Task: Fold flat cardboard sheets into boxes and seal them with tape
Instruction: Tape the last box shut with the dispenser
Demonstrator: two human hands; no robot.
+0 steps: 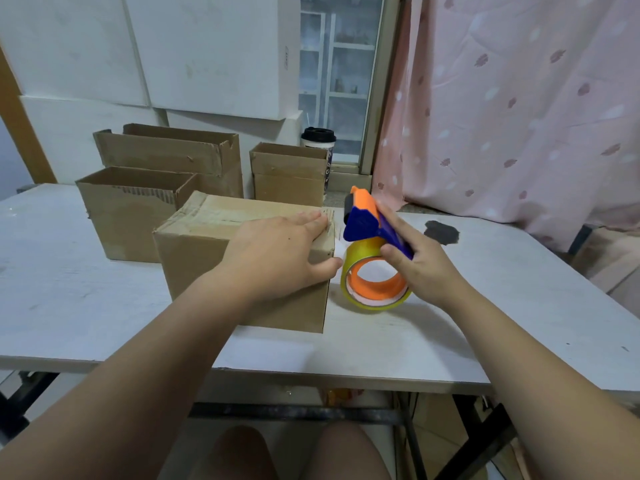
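cardboard box (207, 237) is pressed under the flat left hand (277, 251) near the desk's (69, 289) front edge; the orange-and-blue tape dispenser (362, 225) is gripped by the right hand (426, 268) just beside its right side.

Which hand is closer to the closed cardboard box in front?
Left. The left hand lies flat on top of the closed box, thumb over its right edge. The right hand is beside the box, to its right, holding the tape dispenser.
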